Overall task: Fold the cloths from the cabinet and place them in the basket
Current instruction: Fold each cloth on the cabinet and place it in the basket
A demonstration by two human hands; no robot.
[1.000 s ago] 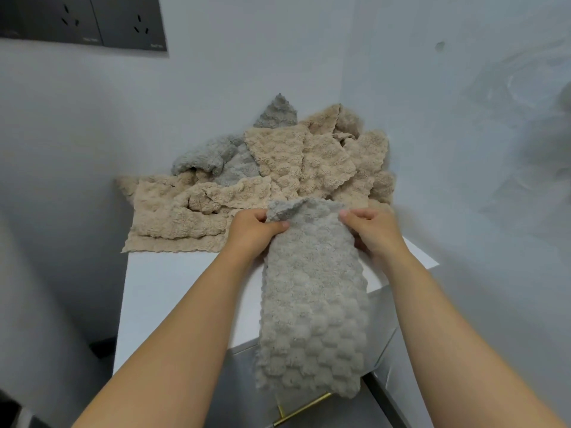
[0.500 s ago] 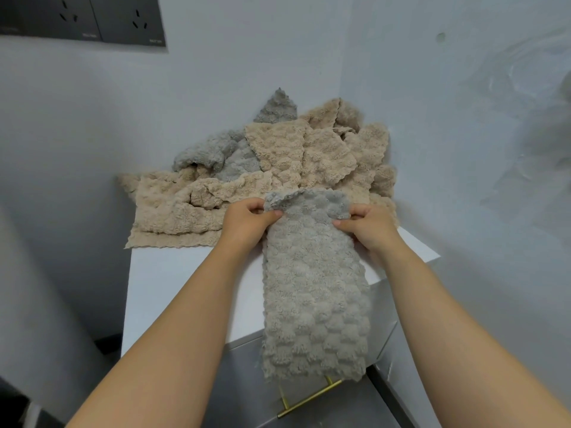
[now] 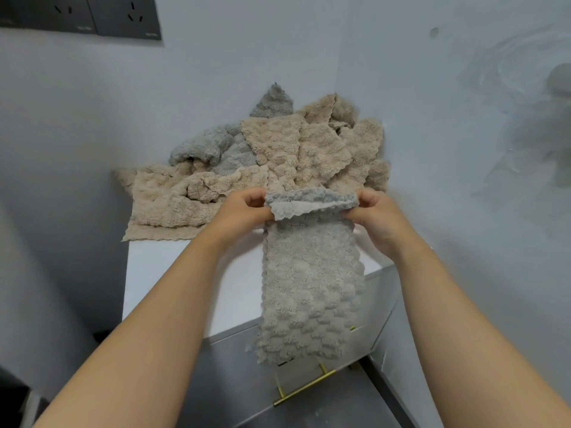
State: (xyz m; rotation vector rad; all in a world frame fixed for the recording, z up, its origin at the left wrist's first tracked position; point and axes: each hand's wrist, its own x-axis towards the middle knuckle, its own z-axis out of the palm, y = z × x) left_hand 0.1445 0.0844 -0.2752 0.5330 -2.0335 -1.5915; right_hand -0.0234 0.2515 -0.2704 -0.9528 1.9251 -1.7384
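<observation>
Here we see a white counter [image 3: 173, 273] set into a corner, and at its far end a heap of cloths [image 3: 296, 156], mostly beige with a few grey ones among them, banked up against the two walls. Under the counter's near edge runs the grey cabinet [image 3: 241, 384], with a brass handle [image 3: 304, 387] on its front; we cannot see what is inside it. A grey cloth [image 3: 309, 273] lies lengthwise from the front of the heap down across the counter. It hangs over the near edge in front of the cabinet, and its lower end stops just above the handle. The top edge of this cloth is raised and turned over toward us, so that a short lip overlaps the rest. Our left hand [image 3: 244, 208] holds the top left corner and our right hand [image 3: 374, 211] the top right one. On each hand the fingers [image 3: 253, 193] are curled and clamped on the turned edge, thumb against fingertips, with the cloth stretched level between them. Both bare forearms reach forward from the bottom corners, and the wrists sit just above the counter. Dark wall sockets [image 3: 123, 17] sit high on the left wall.
</observation>
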